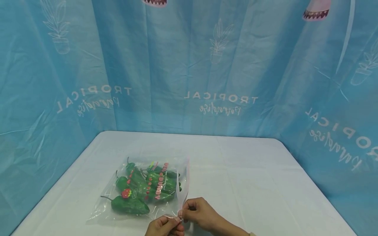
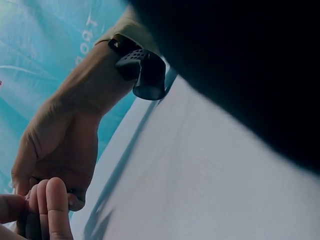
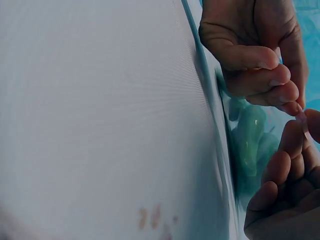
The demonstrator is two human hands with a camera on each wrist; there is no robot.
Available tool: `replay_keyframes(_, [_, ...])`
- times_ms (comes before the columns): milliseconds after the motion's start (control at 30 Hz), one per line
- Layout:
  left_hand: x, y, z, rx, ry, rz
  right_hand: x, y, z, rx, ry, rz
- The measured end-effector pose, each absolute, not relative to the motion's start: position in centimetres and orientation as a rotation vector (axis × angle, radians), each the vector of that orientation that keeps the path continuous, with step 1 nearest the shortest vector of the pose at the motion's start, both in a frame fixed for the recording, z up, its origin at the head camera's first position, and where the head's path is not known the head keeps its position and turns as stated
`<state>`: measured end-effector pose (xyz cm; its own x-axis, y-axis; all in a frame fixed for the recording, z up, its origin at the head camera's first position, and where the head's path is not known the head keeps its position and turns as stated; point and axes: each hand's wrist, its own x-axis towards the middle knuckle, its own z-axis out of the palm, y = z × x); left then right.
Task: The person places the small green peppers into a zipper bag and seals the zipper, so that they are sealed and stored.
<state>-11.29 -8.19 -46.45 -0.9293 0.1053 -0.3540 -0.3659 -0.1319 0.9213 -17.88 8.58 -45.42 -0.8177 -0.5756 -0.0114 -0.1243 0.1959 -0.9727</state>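
Note:
A clear printed zip bag [image 1: 101, 209] lies flat on the white table with several green peppers [image 1: 130, 205] inside. Its pink-edged mouth [image 1: 187, 170] faces right. At the near corner of that mouth, my left hand [image 1: 166, 226] pinches the bag edge between thumb and finger. Right beside it, my right hand [image 1: 202, 214] pinches the same edge, its fingertips close against the left ones. The right wrist view shows a small strip of the pink edge [image 3: 303, 121] between both sets of fingertips. In the left wrist view the bag is hidden.
The white table [image 1: 251, 183] extends to the right of the bag and behind it. Blue printed curtains [image 1: 183, 65] enclose the table at the back and both sides. A black wrist strap device [image 2: 145, 72] sits on the right wrist.

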Motion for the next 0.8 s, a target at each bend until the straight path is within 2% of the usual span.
replay_keyframes(267, [-11.3,-8.0,-46.6,-0.347,1.807,2.177,-18.0,8.4,-45.1,-0.602,2.160,-1.636])
replay_keyframes(800, [-11.2,-8.0,-46.9,-0.401,1.767,2.212,-20.2,7.6,-45.1,-0.516,2.281,-1.589])
